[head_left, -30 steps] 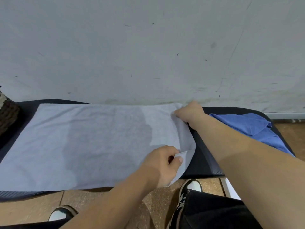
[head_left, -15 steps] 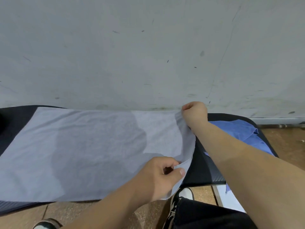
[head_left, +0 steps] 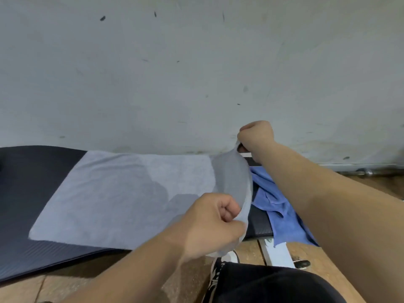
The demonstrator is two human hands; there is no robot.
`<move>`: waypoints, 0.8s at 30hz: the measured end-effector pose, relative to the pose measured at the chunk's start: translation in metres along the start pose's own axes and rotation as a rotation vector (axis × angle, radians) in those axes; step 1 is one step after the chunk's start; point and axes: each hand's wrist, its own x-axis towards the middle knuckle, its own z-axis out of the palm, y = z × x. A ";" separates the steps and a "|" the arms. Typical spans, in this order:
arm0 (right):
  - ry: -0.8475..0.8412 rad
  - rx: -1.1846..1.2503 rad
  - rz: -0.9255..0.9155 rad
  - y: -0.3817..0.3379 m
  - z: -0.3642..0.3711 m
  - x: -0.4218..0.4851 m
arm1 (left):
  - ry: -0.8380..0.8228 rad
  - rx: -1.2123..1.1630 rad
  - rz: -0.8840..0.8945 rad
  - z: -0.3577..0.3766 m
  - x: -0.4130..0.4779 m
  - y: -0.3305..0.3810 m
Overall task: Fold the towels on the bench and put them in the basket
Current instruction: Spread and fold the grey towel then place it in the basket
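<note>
The grey towel [head_left: 122, 193] is lying flat along the black bench [head_left: 32, 193], its long axis running left to right across the middle of the frame. Its right short edge is standing lifted off the pad in a curved flap just right of centre. The left hand [head_left: 209, 224], at lower centre, is pinching the near corner of that edge, with its fingers curled round the cloth. The right hand [head_left: 255, 136], higher and right of centre against the wall [head_left: 196, 73], is gripping the far corner in a tight fist. The rest of the towel is stretching away to the left of both hands, so the fold is probably calling for both corners to travel leftward along the long axis, level with each other. A blue towel [head_left: 277, 197] is lying crumpled just right of the flap, partly under the right forearm. The basket is not showing.
</note>
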 end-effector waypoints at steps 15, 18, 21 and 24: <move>-0.429 0.320 -0.046 -0.136 0.211 -0.107 | 0.474 -0.083 -0.175 -0.201 -0.116 -0.057; -0.440 0.232 -0.143 -0.145 0.251 -0.116 | 0.628 -0.118 -0.236 -0.231 -0.129 -0.084; -0.447 0.191 -0.159 -0.146 0.283 -0.120 | 0.705 -0.142 -0.317 -0.252 -0.133 -0.106; -0.489 0.163 -0.138 -0.141 0.305 -0.125 | 0.722 -0.070 -0.402 -0.263 -0.134 -0.119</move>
